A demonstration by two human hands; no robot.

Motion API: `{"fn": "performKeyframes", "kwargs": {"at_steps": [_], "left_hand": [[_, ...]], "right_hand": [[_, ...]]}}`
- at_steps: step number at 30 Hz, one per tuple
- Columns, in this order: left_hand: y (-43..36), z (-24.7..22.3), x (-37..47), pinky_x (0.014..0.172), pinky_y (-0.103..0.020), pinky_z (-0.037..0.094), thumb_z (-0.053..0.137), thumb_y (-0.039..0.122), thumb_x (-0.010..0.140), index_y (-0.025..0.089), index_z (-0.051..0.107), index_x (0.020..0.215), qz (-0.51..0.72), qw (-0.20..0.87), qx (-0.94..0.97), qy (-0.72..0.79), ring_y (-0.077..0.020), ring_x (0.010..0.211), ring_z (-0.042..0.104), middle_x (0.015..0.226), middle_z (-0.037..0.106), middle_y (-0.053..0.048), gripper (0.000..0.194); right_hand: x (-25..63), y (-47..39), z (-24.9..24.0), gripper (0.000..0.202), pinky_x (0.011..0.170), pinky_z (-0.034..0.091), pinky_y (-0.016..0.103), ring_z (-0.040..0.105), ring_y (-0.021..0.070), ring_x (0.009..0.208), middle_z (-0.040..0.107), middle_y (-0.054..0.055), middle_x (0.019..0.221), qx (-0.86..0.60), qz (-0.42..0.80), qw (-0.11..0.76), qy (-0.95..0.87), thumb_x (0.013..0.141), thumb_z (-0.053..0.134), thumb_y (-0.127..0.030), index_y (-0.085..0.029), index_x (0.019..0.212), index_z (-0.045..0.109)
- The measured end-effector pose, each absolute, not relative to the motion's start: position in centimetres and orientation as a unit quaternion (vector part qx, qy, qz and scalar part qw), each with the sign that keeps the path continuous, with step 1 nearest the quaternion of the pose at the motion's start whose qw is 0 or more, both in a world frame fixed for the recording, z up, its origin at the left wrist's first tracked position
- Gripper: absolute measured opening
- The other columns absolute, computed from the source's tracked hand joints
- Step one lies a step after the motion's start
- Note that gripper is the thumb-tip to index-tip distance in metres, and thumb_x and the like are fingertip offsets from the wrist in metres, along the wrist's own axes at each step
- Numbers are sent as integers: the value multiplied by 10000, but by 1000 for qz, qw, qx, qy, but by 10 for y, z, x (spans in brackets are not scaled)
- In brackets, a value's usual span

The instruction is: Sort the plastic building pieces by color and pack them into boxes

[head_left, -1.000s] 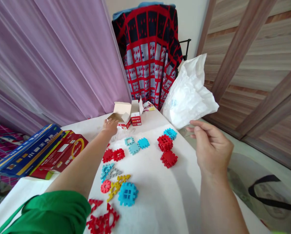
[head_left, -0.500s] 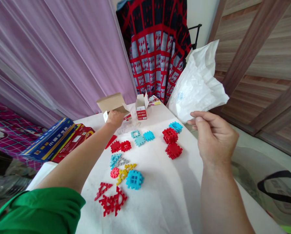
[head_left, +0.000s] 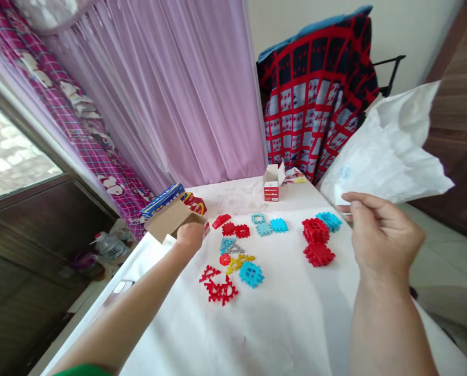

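At the table's left side my left hand is closed on the edge of an open cardboard box. The box's brown flap stands up, and its inside is mostly hidden. Over the right edge of the table my right hand has thumb and fingers pinched together. Whatever might be in that pinch is hidden. Right behind its fingertips stands a white plastic bag; I cannot tell whether they touch. To the left of this hand are stacked red toothed plastic pieces and blue toothed pieces.
Loose plastic pieces lie mid-table: red triangles, a blue window piece, yellow pieces, pale blue squares. A small open red box stands at the back. A blue box is behind the cardboard box. A phone lies at left.
My left hand has carried the cardboard box leftward, away from the back middle to in front of the blue box. The view has turned left. My right hand keeps its pinch near the bag.
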State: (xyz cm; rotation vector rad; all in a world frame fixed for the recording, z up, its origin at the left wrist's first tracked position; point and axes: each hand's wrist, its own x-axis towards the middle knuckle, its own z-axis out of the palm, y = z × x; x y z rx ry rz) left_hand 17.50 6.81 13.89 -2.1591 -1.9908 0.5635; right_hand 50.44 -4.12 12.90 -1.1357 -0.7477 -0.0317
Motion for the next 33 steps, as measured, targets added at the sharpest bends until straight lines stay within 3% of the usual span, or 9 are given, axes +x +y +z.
{"fn": "performKeyframes", "kwargs": {"at_steps": [5, 10, 13, 17, 26, 31, 33], "left_hand": [[37, 126, 153, 870, -421, 540, 573, 416, 915, 173, 587, 1196, 153, 35, -719, -678, -207, 1027, 626, 1187, 623, -92, 372], [4, 127, 116, 874, -375, 511, 298, 391, 992, 251, 668, 1113, 74, 24, -774, -628, -216, 999, 672, 1094, 716, -86, 414], [-16, 128, 89, 931, -362, 483, 353, 362, 967, 259, 661, 1155, 42, 13, -816, -577, -208, 1079, 650, 1171, 709, -63, 375], [-37, 126, 68, 932, -365, 476, 421, 404, 950, 238, 674, 1128, -4, 17, -840, -542, -212, 1044, 659, 1094, 732, -66, 351], [-84, 87, 47, 1019, -420, 468, 355, 336, 986, 227, 651, 1166, -172, 76, -803, -566, -210, 1090, 662, 1162, 717, -77, 364], [-80, 55, 30, 803, -313, 562, 377, 304, 976, 216, 611, 1222, -255, 56, -752, -605, -170, 922, 700, 1079, 724, -70, 351], [-70, 52, 26, 824, -343, 558, 469, 315, 937, 222, 601, 1250, -257, 53, -753, -603, -194, 946, 690, 1108, 704, -86, 352]], "right_hand": [[498, -41, 130, 238, 679, 562, 308, 722, 197, 674, 743, 71, 771, -525, -11, 768, -367, 792, 612, -273, -153, 921, 772], [489, -41, 131, 225, 668, 548, 296, 724, 203, 672, 741, 67, 746, -526, -18, 749, -401, 802, 613, -269, -163, 918, 773], [476, -44, 133, 214, 660, 546, 284, 727, 200, 690, 752, 65, 795, -526, -13, 728, -439, 811, 607, -271, -173, 917, 765], [453, -50, 137, 227, 705, 559, 291, 725, 191, 720, 761, 55, 835, -526, -3, 672, -522, 855, 577, -308, -189, 944, 748], [370, -56, 115, 210, 815, 560, 291, 715, 178, 861, 760, 40, 949, -406, -25, 555, -725, 912, 518, -203, -220, 973, 719], [314, -25, 90, 278, 925, 529, 345, 677, 201, 1032, 738, 62, 1096, -402, 36, 436, -804, 905, 489, -203, -226, 1063, 717], [295, -3, 88, 329, 991, 492, 374, 636, 221, 1129, 698, 91, 1209, -431, 61, 389, -812, 886, 517, -221, -199, 1169, 683]]}}
